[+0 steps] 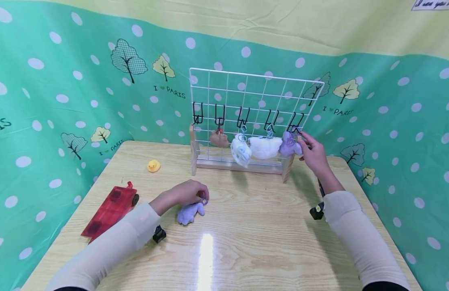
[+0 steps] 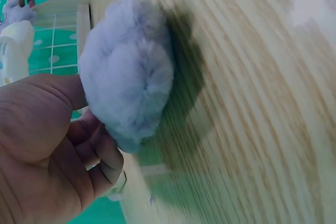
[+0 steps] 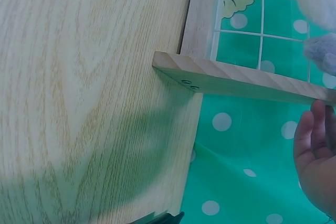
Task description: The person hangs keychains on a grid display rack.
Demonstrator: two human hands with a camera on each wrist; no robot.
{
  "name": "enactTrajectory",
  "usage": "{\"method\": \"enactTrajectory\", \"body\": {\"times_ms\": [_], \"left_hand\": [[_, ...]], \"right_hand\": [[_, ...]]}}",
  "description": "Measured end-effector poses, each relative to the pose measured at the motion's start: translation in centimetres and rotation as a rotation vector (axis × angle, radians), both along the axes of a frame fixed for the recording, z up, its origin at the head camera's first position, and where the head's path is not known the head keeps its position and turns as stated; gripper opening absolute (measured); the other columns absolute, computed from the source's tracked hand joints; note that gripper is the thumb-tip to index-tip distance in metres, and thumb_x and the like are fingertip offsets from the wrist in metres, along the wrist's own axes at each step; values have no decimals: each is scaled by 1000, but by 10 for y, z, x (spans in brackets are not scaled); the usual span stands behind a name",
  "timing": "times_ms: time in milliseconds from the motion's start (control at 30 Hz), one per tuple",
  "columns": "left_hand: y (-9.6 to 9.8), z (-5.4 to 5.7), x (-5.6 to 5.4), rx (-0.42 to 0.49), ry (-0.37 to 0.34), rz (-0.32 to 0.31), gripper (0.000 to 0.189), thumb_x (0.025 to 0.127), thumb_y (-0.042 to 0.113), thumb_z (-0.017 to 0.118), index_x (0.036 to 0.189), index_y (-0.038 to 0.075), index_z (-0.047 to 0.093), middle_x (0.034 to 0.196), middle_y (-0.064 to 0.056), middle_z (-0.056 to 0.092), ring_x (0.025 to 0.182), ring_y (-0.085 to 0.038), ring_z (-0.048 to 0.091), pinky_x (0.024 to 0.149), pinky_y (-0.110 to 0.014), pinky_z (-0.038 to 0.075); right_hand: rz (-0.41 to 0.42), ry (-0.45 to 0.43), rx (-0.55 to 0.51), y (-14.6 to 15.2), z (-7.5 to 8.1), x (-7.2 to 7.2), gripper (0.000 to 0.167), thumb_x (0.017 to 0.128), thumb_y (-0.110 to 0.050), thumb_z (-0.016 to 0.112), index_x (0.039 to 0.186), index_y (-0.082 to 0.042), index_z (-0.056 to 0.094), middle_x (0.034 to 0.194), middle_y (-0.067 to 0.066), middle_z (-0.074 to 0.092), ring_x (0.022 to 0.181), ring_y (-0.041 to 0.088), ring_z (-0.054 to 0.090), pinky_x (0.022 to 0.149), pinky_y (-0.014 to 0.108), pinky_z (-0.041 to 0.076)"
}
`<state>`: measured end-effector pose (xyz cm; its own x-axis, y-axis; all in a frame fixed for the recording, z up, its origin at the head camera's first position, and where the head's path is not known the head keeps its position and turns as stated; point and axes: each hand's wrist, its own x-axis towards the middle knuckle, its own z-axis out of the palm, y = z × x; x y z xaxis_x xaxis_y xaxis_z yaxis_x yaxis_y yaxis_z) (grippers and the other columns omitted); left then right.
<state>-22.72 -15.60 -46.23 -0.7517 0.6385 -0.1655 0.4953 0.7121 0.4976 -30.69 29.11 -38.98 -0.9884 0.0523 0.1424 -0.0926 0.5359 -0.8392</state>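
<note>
My left hand [image 1: 189, 192] pinches a small ring on a pale purple plush keychain [image 1: 189, 213] low over the table, left of the middle. The plush [image 2: 131, 72] shows as a furry rounded lump in the left wrist view. At the right end of a white wire rack [image 1: 257, 76], my right hand [image 1: 313, 153] touches the wooden side post [image 3: 247, 80] with extended fingers; its thumb is hidden in the right wrist view. Beside that hand, a purple plush [image 1: 288, 144] hangs from the rightmost black hook. White plush [image 1: 264, 147], a white-and-blue plush [image 1: 241, 150] and a brown plush [image 1: 219, 138] hang further left.
The leftmost black hook [image 1: 198, 115] holds no plush. A yellow toy duck [image 1: 153, 165] sits at the back left of the table [image 1: 246, 242]. Nearer lies a red checked cloth piece [image 1: 113, 208] with dark round parts. A patterned green curtain [image 1: 100, 81] surrounds the table.
</note>
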Motion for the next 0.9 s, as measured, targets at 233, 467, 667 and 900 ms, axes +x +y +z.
{"method": "enactTrajectory", "body": {"times_ms": [233, 467, 667, 900], "left_hand": [[-3, -3, 0, 28, -19, 22, 11, 93, 11, 73, 89, 21, 72, 84, 9, 70, 76, -4, 61, 68, -20, 53], [-7, 2, 2, 62, 27, 6, 10, 96, 16, 71, 90, 23, 75, 83, 13, 72, 72, -1, 59, 65, -18, 51], [-12, 13, 1, 117, 59, 24, 8, 95, 16, 72, 98, 21, 77, 87, 9, 75, 73, -1, 60, 67, -20, 52], [-16, 21, 2, 137, 76, 30, 13, 97, 14, 69, 103, 20, 78, 93, 9, 77, 80, -2, 63, 76, -23, 54]], "right_hand": [[-5, -11, -2, 1, 0, 0, 55, 107, -49, 43, 159, -30, 37, 134, 13, 53, 92, 16, 55, 75, 33, 64], [-6, -13, -6, 0, 1, -1, 55, 107, -49, 43, 159, -30, 37, 132, 12, 53, 91, 16, 55, 72, 27, 62], [-2, -4, -9, 1, 0, -2, 55, 107, -49, 43, 158, -31, 37, 130, 11, 54, 89, 12, 56, 70, 23, 61], [2, 11, -11, 2, -3, -4, 54, 107, -49, 43, 158, -31, 38, 134, 12, 55, 89, 12, 57, 70, 26, 62]]}}
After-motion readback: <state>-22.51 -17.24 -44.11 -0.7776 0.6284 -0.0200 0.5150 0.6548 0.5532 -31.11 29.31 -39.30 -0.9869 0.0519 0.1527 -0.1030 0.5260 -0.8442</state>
